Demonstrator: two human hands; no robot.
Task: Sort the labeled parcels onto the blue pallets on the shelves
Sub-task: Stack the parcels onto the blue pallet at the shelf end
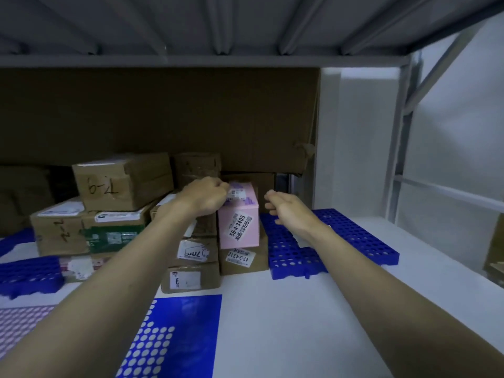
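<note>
While both arms reach deep into the shelf bay, the left hand (203, 196) has its fingers curled over the top left corner of a pink parcel (239, 223) in the middle of the frame, grasping it there. That pink parcel stands upright, label reading 58-4-3405 on its front face, and sits on top of a brown cardboard box (242, 260) labelled 47-3-4312. The right hand (286, 211) is just right of the pink parcel, not touching it, fingers loosely bent and holding nothing, so basically released.

Under the right wrist lies a blue perforated pallet (354, 236) flat on the white shelf surface (300, 309), touching the brown box's right side as far as I can see. A white scrap sits on the pallet by the wrist, can't tell what it is.

Left of centre there's a pile of brown cartons, the top one (122, 181) with "7-9" handwritten upside down, and a green-printed box (114, 236) below it. Another blue pallet (30, 274) pokes in at the left edge. A flat blue dotted sheet (185, 323) lies at bottom centre. A big dark cardboard sheet (163, 115) backs the bay.
</note>
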